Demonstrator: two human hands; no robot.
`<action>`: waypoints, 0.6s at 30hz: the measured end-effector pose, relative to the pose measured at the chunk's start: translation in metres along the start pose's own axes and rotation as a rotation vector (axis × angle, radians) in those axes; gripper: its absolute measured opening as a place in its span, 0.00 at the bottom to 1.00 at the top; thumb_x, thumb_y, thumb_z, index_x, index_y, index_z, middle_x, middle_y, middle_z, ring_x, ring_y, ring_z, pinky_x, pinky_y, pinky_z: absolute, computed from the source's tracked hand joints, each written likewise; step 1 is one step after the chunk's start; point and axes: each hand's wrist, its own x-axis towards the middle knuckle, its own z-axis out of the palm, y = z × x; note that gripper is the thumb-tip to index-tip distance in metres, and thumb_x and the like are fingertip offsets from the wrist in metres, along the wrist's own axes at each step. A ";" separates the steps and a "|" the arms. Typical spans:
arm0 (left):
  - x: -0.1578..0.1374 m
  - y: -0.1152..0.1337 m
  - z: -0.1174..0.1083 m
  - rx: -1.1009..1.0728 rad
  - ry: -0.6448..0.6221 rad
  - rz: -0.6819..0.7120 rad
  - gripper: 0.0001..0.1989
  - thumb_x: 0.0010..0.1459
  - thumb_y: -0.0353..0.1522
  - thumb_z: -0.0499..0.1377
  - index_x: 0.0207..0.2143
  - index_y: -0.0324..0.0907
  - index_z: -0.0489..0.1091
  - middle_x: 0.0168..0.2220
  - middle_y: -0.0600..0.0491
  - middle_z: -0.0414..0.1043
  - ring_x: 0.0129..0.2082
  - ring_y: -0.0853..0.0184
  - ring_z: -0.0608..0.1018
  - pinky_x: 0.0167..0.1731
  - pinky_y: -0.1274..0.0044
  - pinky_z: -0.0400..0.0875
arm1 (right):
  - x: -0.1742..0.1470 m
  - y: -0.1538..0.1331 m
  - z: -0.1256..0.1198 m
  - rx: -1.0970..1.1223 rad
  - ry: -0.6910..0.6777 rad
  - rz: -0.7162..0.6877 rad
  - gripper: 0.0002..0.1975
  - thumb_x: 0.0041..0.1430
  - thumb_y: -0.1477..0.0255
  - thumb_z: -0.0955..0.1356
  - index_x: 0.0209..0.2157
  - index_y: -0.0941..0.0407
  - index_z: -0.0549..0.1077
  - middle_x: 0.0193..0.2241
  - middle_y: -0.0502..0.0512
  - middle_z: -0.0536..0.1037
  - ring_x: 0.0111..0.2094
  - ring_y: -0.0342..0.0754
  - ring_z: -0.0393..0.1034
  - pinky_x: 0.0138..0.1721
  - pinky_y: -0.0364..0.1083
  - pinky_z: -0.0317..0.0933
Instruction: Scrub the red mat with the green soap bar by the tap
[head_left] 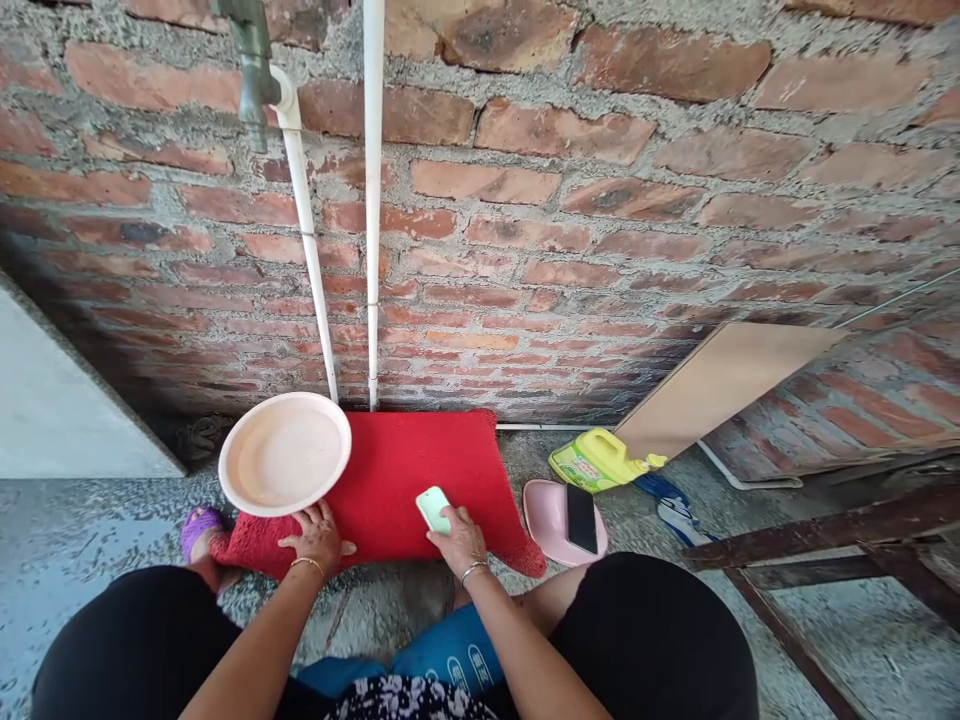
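A red mat (427,450) lies spread out in front of me, its front edge hanging over whatever it rests on, which is hidden. On the mat's front left part my left hand (319,540) lies palm down with the fingers spread, just below the rim of a pale pink basin (244,490). My right hand (459,543) grips the near end of a pale green bar of soap (433,508) against the red surface, right of the middle. The basin sits on the mat's left end and seems to hold some water.
Right of the mat are a small pink tub (547,515) with a black flat object (581,518) in it, and a yellow-green jug (589,462). A brown board (720,390) leans by the brick wall. A wooden frame (817,525) stands right; a tap (255,85) hangs upper left.
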 end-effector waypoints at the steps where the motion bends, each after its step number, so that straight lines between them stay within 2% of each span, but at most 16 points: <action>1: 0.000 0.000 0.001 -0.001 -0.002 0.000 0.51 0.43 0.51 0.60 0.63 0.37 0.46 0.62 0.28 0.47 0.61 0.35 0.48 0.42 0.44 0.61 | 0.001 0.009 -0.006 -0.008 -0.002 0.035 0.16 0.58 0.61 0.65 0.45 0.54 0.69 0.43 0.54 0.71 0.39 0.46 0.69 0.41 0.49 0.64; 5: 0.000 0.001 0.000 -0.015 -0.001 -0.009 0.49 0.45 0.49 0.60 0.64 0.37 0.45 0.62 0.29 0.47 0.61 0.35 0.48 0.42 0.44 0.61 | 0.007 0.052 -0.037 -0.009 0.064 0.317 0.16 0.51 0.61 0.67 0.41 0.53 0.71 0.37 0.53 0.71 0.35 0.48 0.70 0.35 0.46 0.62; 7: 0.000 0.002 -0.001 -0.022 0.002 -0.013 0.50 0.43 0.49 0.62 0.63 0.36 0.47 0.62 0.27 0.47 0.61 0.34 0.48 0.42 0.44 0.61 | 0.011 0.062 -0.044 0.028 0.129 0.429 0.15 0.51 0.61 0.67 0.39 0.54 0.71 0.34 0.54 0.72 0.32 0.48 0.69 0.33 0.46 0.61; 8: 0.000 0.002 -0.002 -0.024 0.004 -0.013 0.50 0.42 0.49 0.62 0.63 0.36 0.47 0.61 0.27 0.47 0.61 0.34 0.48 0.42 0.44 0.61 | 0.012 0.060 -0.045 0.052 0.154 0.436 0.15 0.52 0.61 0.66 0.39 0.55 0.71 0.34 0.55 0.72 0.32 0.48 0.69 0.33 0.45 0.60; 10: 0.000 0.003 -0.003 -0.029 0.001 -0.008 0.51 0.41 0.49 0.63 0.63 0.37 0.48 0.61 0.26 0.48 0.60 0.33 0.48 0.41 0.43 0.60 | 0.014 0.046 -0.039 0.088 0.176 0.344 0.16 0.51 0.61 0.67 0.40 0.55 0.71 0.35 0.55 0.71 0.34 0.48 0.69 0.35 0.45 0.60; 14: 0.000 0.002 -0.005 -0.029 -0.021 -0.007 0.51 0.42 0.49 0.62 0.63 0.36 0.47 0.62 0.27 0.47 0.60 0.34 0.48 0.41 0.43 0.60 | 0.016 0.000 -0.017 0.077 0.109 0.014 0.16 0.48 0.64 0.69 0.41 0.51 0.72 0.39 0.52 0.69 0.39 0.48 0.68 0.41 0.43 0.57; 16: -0.001 0.002 -0.005 -0.012 -0.005 -0.007 0.50 0.43 0.49 0.61 0.63 0.36 0.46 0.62 0.27 0.47 0.60 0.34 0.49 0.41 0.43 0.61 | 0.018 -0.008 -0.013 0.062 0.065 -0.004 0.16 0.47 0.64 0.70 0.40 0.50 0.72 0.38 0.51 0.69 0.39 0.47 0.67 0.40 0.43 0.56; 18: -0.002 0.003 -0.004 0.008 0.016 -0.001 0.49 0.44 0.48 0.61 0.63 0.35 0.46 0.61 0.28 0.48 0.60 0.34 0.49 0.41 0.43 0.61 | 0.020 0.002 -0.016 0.061 0.045 0.078 0.16 0.48 0.63 0.69 0.41 0.50 0.72 0.38 0.52 0.69 0.38 0.47 0.67 0.39 0.43 0.57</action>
